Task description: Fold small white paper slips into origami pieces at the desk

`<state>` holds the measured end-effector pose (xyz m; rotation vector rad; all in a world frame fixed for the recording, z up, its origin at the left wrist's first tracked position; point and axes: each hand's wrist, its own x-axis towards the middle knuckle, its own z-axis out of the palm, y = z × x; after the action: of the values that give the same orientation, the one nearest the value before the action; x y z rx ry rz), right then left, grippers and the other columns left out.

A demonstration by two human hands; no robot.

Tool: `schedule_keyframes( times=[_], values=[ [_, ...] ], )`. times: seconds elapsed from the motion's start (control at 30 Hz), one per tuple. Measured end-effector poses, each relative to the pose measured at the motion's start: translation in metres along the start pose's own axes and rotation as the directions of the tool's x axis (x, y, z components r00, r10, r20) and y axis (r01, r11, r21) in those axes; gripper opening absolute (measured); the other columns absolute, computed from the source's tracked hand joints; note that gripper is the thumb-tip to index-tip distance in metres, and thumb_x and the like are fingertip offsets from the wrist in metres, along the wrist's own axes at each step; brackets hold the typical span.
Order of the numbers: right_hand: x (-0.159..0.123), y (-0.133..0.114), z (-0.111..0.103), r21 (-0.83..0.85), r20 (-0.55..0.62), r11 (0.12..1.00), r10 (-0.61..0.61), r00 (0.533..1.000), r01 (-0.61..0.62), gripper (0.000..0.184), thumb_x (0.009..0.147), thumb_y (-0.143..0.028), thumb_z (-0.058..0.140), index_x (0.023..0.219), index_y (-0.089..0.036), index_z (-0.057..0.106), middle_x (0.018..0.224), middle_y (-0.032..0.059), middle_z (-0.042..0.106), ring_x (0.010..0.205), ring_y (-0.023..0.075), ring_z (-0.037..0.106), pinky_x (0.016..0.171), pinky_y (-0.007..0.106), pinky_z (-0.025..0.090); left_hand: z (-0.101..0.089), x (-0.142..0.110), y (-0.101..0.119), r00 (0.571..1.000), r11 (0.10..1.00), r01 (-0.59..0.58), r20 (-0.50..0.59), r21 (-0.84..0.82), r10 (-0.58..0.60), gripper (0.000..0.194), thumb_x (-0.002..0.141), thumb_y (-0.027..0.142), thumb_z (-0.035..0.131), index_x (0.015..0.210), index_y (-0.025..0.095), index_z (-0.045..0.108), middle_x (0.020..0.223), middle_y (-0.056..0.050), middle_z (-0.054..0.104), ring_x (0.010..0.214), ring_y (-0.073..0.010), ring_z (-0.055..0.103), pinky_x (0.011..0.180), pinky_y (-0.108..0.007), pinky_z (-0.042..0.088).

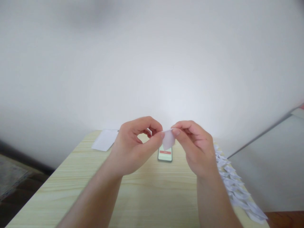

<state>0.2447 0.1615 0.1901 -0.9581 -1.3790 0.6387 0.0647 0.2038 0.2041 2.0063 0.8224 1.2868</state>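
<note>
A small piece of folded white paper (168, 141) is held up above the table between both hands. My left hand (140, 144) pinches its left top corner between thumb and fingertips. On the other side, my right hand (196, 144) grips the right top corner the same way. The paper's lower part hangs down to a blunt point. Behind and below it lies a phone (165, 156) with a lit screen showing a red bar; the paper and fingers hide its upper part.
White paper sheets (104, 140) lie at the table's back left. Many folded white paper pieces (234, 183) line the right edge of the pale wooden table (154, 196). A white wall (152, 63) rises behind, and a pale panel (273, 167) stands to the right.
</note>
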Motion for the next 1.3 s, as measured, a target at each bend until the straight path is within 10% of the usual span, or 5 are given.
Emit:
schedule_keyframes(
  times=[0.33, 0.83, 1.13, 1.3],
  values=[
    [0.0, 0.001, 0.001, 0.085, 0.03, 0.992, 0.087, 0.996, -0.089, 0.014, 0.09, -0.037, 0.078, 0.089, -0.024, 0.074, 0.08, 0.0005, 0.072, 0.068, 0.0147, 0.065, 0.058, 0.026, 0.054, -0.001, -0.001, 0.002, 0.996, 0.999, -0.037, 0.083, 0.009, 0.036, 0.018, 0.09, 0.014, 0.061, 0.074, 0.02, 0.068, 0.068, 0.002, 0.063, 0.066, -0.0121, 0.054, 0.059, -0.026, 0.041],
    [0.006, 0.011, -0.01, 0.069, 0.029, 0.996, 0.054, 0.998, -0.056, 0.016, 0.09, -0.037, 0.079, 0.086, -0.022, 0.078, 0.081, 0.0033, 0.079, 0.074, 0.0174, 0.071, 0.067, 0.028, 0.057, 0.001, 0.0, -0.012, 0.991, 0.976, 0.026, -0.124, -0.215, -0.054, 0.017, 0.087, 0.023, 0.071, 0.071, 0.02, 0.069, 0.062, 0.001, 0.055, 0.06, -0.0125, 0.045, 0.054, -0.028, 0.035],
    [0.009, 0.015, -0.014, 0.198, 0.02, 0.971, 0.137, 0.99, -0.138, 0.017, 0.091, -0.037, 0.077, 0.089, -0.021, 0.073, 0.072, -0.0012, 0.07, 0.064, 0.0143, 0.063, 0.061, 0.027, 0.051, -0.005, 0.0, -0.01, 0.974, 0.972, 0.109, 0.219, -0.208, -0.063, 0.011, 0.089, 0.019, 0.069, 0.078, 0.019, 0.068, 0.074, 0.0, 0.063, 0.072, -0.0139, 0.057, 0.065, -0.027, 0.046],
    [0.009, 0.015, -0.019, 0.219, 0.158, 0.955, 0.167, 0.973, -0.2, 0.019, 0.091, -0.038, 0.076, 0.088, -0.02, 0.073, 0.07, 0.0, 0.07, 0.066, 0.0157, 0.063, 0.063, 0.029, 0.051, -0.009, -0.001, -0.015, 0.983, 0.904, 0.076, 0.186, -0.421, 0.004, 0.025, 0.092, 0.02, 0.069, 0.117, 0.023, 0.072, 0.089, -0.005, 0.072, 0.077, -0.0171, 0.066, 0.067, -0.029, 0.053]
  ],
)
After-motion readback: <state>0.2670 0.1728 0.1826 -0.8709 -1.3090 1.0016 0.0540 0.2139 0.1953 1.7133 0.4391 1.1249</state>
